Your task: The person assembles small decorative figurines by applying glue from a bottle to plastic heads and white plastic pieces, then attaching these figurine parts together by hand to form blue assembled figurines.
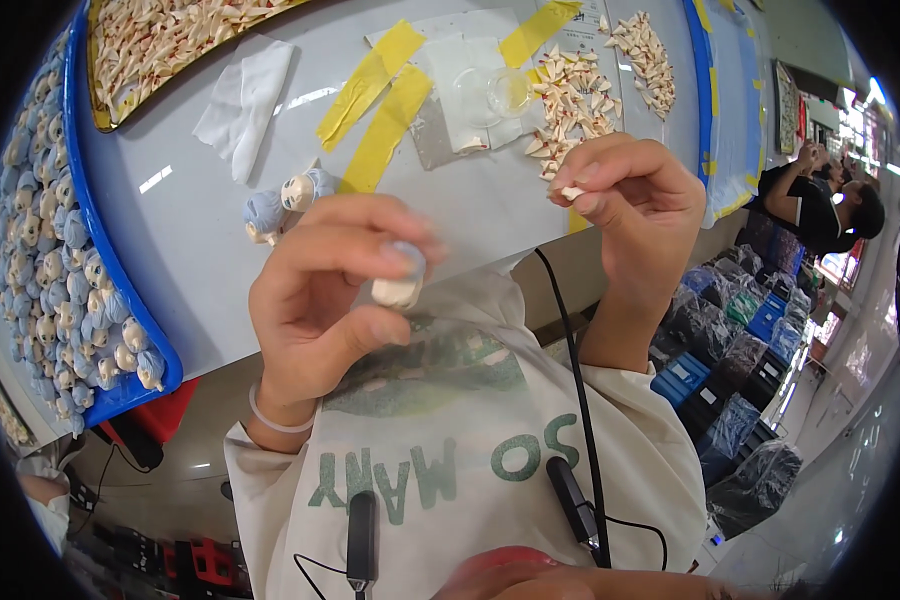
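My left hand (320, 285) pinches a small doll head (398, 288) with pale blue hair and a cream underside; motion blurs it slightly. To its right, my right hand (635, 185) holds a tiny cream pointed piece (572, 193) between thumb and fingertips. The two hands are apart, above the near edge of the white table (200, 300). Behind my left hand, two more blue-haired doll heads (308, 188) lie on the table. Just beyond my right hand spreads a loose pile of cream pointed pieces (577, 100) with red marks.
A blue tray (155, 335) full of blue-haired heads stands at left. Far left, a tray (100, 100) holds many pointed pieces. Yellow tape strips (385, 130), a white cloth (245, 105) and a clear round dish (510, 92) lie on the table. A black cable (570, 350) hangs before me.
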The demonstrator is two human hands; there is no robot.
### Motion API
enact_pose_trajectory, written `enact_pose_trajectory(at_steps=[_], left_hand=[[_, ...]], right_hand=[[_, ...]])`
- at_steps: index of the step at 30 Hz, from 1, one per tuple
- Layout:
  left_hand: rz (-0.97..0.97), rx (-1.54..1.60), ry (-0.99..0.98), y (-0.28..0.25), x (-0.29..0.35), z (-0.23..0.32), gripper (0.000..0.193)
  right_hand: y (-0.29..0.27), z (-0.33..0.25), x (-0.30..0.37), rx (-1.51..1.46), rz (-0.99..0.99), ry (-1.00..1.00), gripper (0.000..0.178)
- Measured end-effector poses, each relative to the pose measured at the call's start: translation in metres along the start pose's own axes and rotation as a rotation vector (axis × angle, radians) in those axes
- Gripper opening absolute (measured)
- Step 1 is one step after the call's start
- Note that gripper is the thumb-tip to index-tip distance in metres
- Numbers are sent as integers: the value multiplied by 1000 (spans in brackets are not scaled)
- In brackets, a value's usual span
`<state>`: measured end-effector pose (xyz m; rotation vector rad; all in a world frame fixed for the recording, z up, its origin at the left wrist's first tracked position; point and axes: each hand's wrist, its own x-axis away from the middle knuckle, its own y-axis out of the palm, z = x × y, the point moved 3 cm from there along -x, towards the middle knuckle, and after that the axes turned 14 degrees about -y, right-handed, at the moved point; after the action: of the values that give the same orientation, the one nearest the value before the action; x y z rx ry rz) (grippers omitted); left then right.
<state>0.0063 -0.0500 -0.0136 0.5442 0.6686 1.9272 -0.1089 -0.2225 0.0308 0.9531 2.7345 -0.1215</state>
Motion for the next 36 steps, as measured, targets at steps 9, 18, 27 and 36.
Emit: enact_pose_trajectory(at_steps=[9,18,27,36], left_hand=[[64,-2,5,1,3,1,28],[42,-83,-33,4,0,-1,24],[68,-257,6,7,-2,-2,22],[110,-304,9,9,-2,-2,20]], right_hand=[[-19,-1,-10,205,73,-75,14],[-51,-6,-12,635,-18,-1,9],[-88,0,-33,976,-120,-196,12],[-97,18,-46,1104,-177,-119,10]])
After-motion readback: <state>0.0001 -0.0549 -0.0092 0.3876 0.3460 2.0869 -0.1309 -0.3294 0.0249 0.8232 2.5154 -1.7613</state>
